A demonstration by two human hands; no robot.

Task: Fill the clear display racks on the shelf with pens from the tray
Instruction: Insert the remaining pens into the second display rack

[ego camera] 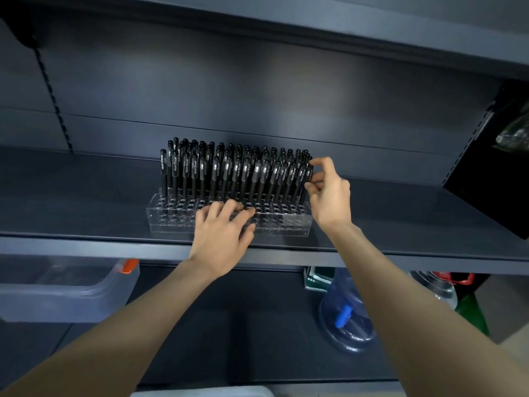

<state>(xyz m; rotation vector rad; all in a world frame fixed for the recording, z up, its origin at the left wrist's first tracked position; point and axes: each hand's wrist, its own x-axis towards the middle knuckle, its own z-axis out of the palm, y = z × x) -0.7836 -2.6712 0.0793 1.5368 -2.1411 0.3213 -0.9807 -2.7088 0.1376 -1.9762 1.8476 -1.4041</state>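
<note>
A clear display rack stands on the dark shelf, near its front edge. Several black pens stand upright in its back rows; the front rows of holes are bare. My left hand rests on the rack's front top with fingers spread and lightly bent. My right hand is at the rack's right end, and its fingertips pinch the rightmost black pen near its cap. The pen tray is out of view.
The shelf's front lip runs across below the rack. Underneath are a clear plastic bin with an orange clip at the left, a blue water jug and green boxes at the right. A black panel leans at the far right.
</note>
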